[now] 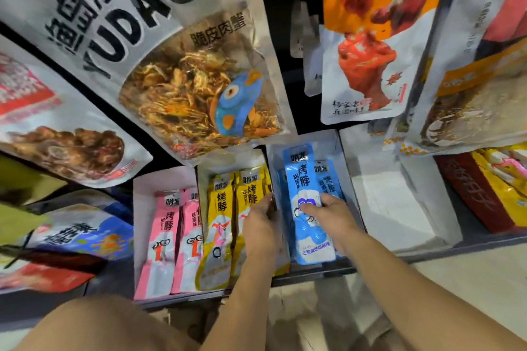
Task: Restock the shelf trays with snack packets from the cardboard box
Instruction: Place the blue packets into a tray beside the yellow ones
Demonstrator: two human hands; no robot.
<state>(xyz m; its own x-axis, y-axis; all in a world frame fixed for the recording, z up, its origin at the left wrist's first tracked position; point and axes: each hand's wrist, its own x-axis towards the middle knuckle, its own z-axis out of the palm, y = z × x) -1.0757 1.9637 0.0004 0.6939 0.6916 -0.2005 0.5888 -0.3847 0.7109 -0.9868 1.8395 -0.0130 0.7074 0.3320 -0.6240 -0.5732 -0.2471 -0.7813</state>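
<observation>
While large pouches hang across the top — a white YUDAO pouch [171,51] at eleven o'clock, an orange-and-white drumstick pouch [370,51] at one o'clock — white trays stand side by side on the shelf below. At seven o'clock the left tray [142,205] holds pink packets [168,239] standing on end in two rows. Just beside it, toward six o'clock, the middle tray [228,159] holds yellow packets [219,222], likewise upright. The left grip [261,225] lies on the rightmost yellow packets, fingertips at the wall between the middle tray and the right tray [330,145]; whether it clasps anything I cannot tell. At five o'clock the right grip [328,214] is clenched round a blue packet [303,179], thumb on the printed front, holding it upright at the front of the right tray, before more blue packets [328,177]. Farther on, at four o'clock, stands another white tray [379,179], and at three o'clock a red carton [470,194] with yellow bags [502,179] in it.
</observation>
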